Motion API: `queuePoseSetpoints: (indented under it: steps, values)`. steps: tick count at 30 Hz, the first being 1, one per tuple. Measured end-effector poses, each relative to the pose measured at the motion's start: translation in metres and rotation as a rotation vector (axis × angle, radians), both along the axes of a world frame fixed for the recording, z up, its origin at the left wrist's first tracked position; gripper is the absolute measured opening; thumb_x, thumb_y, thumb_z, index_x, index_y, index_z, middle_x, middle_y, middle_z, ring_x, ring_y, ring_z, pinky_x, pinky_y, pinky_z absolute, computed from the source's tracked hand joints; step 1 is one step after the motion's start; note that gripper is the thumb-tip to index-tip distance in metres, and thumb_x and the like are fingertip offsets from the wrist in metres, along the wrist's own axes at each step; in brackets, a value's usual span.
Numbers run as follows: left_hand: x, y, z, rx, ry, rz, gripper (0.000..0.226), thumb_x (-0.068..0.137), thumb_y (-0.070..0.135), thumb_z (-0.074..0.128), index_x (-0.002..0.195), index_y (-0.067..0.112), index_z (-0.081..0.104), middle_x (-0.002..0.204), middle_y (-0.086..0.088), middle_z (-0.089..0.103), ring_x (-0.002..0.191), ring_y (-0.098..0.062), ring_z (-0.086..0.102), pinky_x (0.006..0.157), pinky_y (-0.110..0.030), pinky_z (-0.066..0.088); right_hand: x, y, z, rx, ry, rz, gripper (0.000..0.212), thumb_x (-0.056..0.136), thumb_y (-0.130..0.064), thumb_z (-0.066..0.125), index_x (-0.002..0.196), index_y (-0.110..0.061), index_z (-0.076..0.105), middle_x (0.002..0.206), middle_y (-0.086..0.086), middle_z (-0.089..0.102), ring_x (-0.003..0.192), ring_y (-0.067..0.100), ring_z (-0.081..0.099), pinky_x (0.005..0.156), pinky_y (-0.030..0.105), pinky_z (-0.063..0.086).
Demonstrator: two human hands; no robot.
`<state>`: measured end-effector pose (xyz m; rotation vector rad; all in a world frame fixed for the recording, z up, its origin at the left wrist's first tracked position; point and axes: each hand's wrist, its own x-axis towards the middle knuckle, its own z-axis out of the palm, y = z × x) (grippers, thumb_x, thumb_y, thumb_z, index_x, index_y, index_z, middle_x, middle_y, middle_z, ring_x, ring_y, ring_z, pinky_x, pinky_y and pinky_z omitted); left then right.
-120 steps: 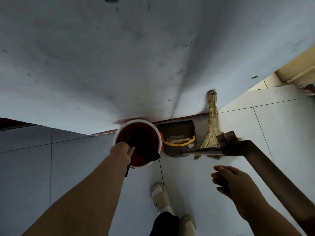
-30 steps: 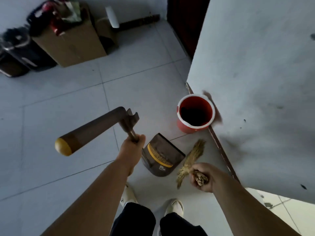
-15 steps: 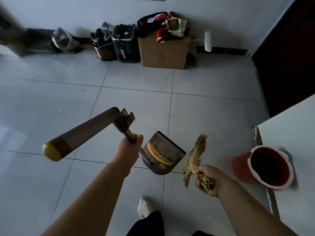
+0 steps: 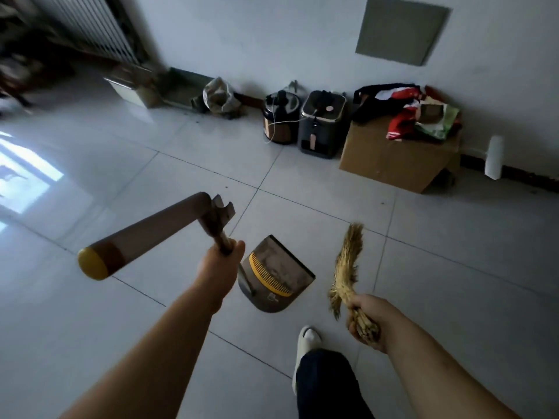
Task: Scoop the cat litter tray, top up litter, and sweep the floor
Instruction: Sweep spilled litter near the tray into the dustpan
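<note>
My left hand [image 4: 220, 263] grips the thin shaft of a brown dustpan [image 4: 275, 281] with a yellow comb, which hangs just above the tiled floor. Its folded thick handle [image 4: 145, 235] with a yellow cap sticks out to the left. My right hand [image 4: 364, 320] grips the bound end of a small straw hand broom [image 4: 346, 264], bristles pointing up and away. A grey tray [image 4: 181, 87] stands against the far wall, blurred, with a bag [image 4: 217, 96] beside it.
Along the far wall stand two cooking appliances [image 4: 302, 122], a cardboard box [image 4: 396, 158] with bags on top and a white roller [image 4: 493, 157]. A radiator [image 4: 87, 25] is at the upper left. My slippered foot [image 4: 307, 338] steps forward on the pale tiled floor [image 4: 453, 252].
The view has swung left, away from the red bucket and the wall corner, toward the far wall. Both hands keep hold of the dustpan and the broom.
</note>
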<state>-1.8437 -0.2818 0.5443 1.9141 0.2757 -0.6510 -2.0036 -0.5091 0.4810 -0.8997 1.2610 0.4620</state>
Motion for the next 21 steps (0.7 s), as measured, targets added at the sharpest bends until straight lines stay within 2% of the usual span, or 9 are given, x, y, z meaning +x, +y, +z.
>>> queuePoseSetpoints:
  steps: [8,13,16,21]
  values:
    - [0.168,0.014,0.002,-0.044,-0.013,0.194,0.021,0.098,0.026,0.053,0.079,0.017,0.047,0.072,-0.005,0.041,0.065,-0.019,0.037,0.068,-0.038,0.038,0.221,-0.013,0.009,0.038,-0.002,0.135,0.011,0.091,-0.001,0.044,0.08,-0.004,0.047,0.056,0.007,0.042,0.036,0.015,0.045,0.033,0.017,0.039]
    - [0.28,0.023,-0.008,-0.017,-0.022,0.218,0.022,0.098,0.028,0.054,0.079,0.017,0.05,0.079,-0.008,0.045,0.074,-0.023,0.042,0.074,-0.039,0.041,0.346,0.0,0.007,0.05,0.009,0.204,0.01,0.091,-0.002,0.044,0.086,-0.003,0.052,0.057,0.009,0.046,0.041,0.015,0.047,0.034,0.017,0.041]
    - [0.36,0.038,-0.022,-0.006,-0.001,0.23,0.024,0.096,0.031,0.056,0.077,0.017,0.054,0.076,-0.007,0.048,0.071,-0.022,0.044,0.073,-0.041,0.041,0.418,0.01,0.001,0.124,0.006,0.159,0.015,0.093,-0.004,0.042,0.081,-0.004,0.052,0.052,0.007,0.045,0.036,0.013,0.045,0.033,0.016,0.04]
    - [0.481,0.068,-0.03,0.0,0.026,0.197,0.023,0.094,0.032,0.056,0.076,0.018,0.053,0.07,-0.003,0.046,0.065,-0.019,0.04,0.069,-0.04,0.039,0.525,0.028,-0.019,0.165,0.002,0.028,0.01,0.094,-0.005,0.041,0.086,-0.004,0.047,0.051,0.007,0.045,0.035,0.013,0.045,0.032,0.016,0.04]
